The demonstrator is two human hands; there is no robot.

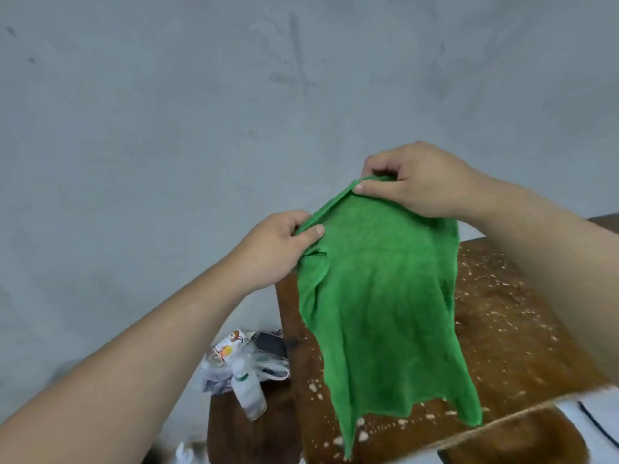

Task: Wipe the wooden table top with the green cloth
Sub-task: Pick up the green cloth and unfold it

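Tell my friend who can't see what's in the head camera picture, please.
A left hand and a right hand hold a green cloth up by its top edge, hanging over a wooden table top strewn with pale crumbs. To the left, a lower wooden surface holds a plastic bottle and a plastic bag.

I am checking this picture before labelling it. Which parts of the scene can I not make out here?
Head view:
Middle of the wooden table top: hidden behind the hanging green cloth; its right part, by the right forearm.
Fingers of the left hand and right hand behind the cloth's hem: hidden.
Label of the bottle: blurred, unreadable.
Contents of the plastic bag: too small to tell.
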